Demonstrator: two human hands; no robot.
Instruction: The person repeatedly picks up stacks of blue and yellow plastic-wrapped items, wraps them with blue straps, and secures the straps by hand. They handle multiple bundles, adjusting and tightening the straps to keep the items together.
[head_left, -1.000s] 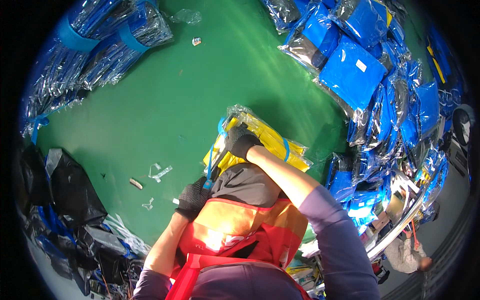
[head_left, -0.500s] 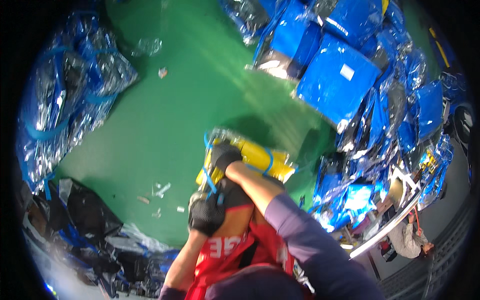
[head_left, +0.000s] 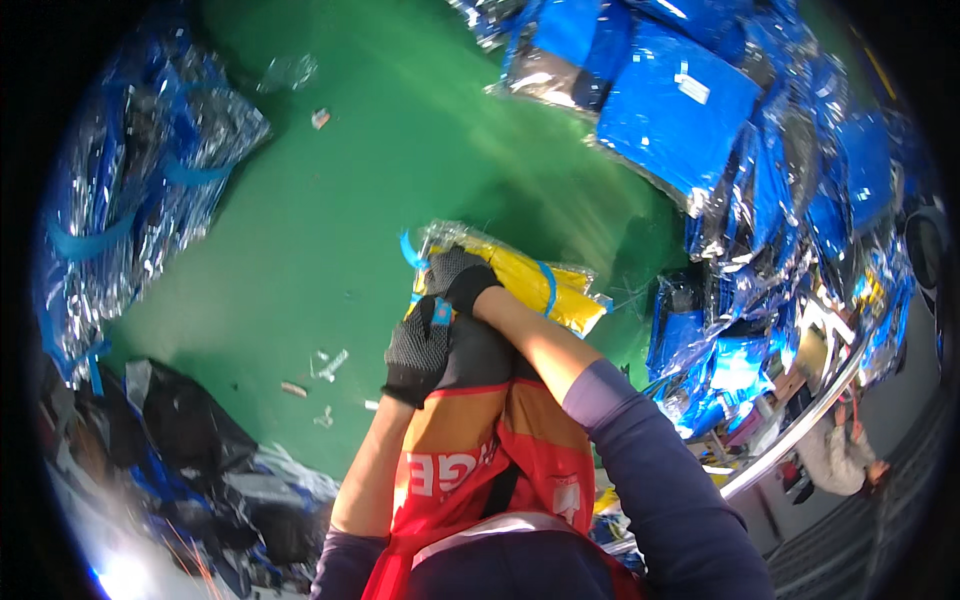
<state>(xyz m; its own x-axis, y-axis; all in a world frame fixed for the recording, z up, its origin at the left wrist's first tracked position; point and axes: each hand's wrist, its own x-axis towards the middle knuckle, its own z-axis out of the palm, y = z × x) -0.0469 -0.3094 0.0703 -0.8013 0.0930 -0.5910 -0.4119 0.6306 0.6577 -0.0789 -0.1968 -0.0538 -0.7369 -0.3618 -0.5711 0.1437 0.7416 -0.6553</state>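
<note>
A yellow folded bundle [head_left: 510, 265] in clear plastic, bound with blue strap [head_left: 548, 288], lies in front of me at the middle of the view. My right hand [head_left: 462, 278], in a dark dotted glove, is closed on its left part, fingers curled over it. Lower left of it, my left hand [head_left: 417, 350] wears the same kind of glove; its fingers are closed round a short blue strap piece [head_left: 441, 312] that shows at the fingertips. Another blue strap loop [head_left: 409, 248] sticks up at the bundle's left end. The bundle's near side is partly hidden by my hands.
Blue plastic-wrapped packages [head_left: 675, 105] are piled at the right. Silvery wrapped bundles with blue straps [head_left: 150, 190] lie at the left, black bags [head_left: 185, 415] at the lower left. Small scraps [head_left: 330, 367] dot the green floor [head_left: 330, 220]. A person [head_left: 835, 455] is at the far right.
My left hand has moved up, closer to my right hand and the bundle. The right hand keeps its hold, and the bundle has shifted slightly right in the view.
</note>
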